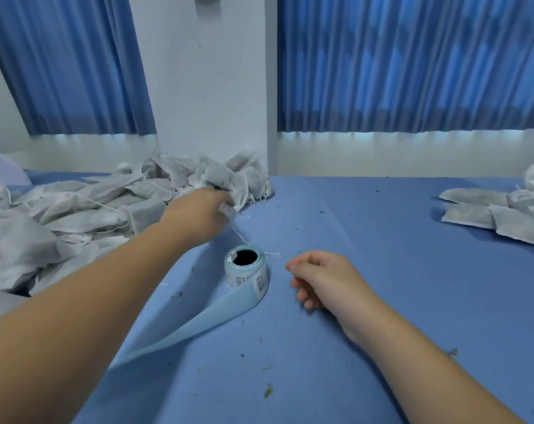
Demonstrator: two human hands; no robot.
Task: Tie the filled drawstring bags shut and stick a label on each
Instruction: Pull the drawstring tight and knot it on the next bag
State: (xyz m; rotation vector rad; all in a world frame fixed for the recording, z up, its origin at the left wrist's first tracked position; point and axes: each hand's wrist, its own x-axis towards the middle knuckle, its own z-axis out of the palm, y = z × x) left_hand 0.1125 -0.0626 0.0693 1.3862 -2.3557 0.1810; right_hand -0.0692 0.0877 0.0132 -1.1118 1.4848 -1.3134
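A big heap of white filled drawstring bags [76,209] covers the left and far middle of the blue table. My left hand [198,211] reaches into its right edge and is shut on one white bag [239,198], whose string trails down towards the label roll. The roll of barcode labels [245,270] stands in the middle, its blue backing strip [183,328] running out towards me. My right hand [323,278] rests on the table just right of the roll, fingers loosely curled, holding nothing.
A smaller pile of flat labelled bags [501,215] lies at the far right. The blue tablecloth [381,270] carries scattered bits of dried herb. A white pillar and blue curtains stand behind the table.
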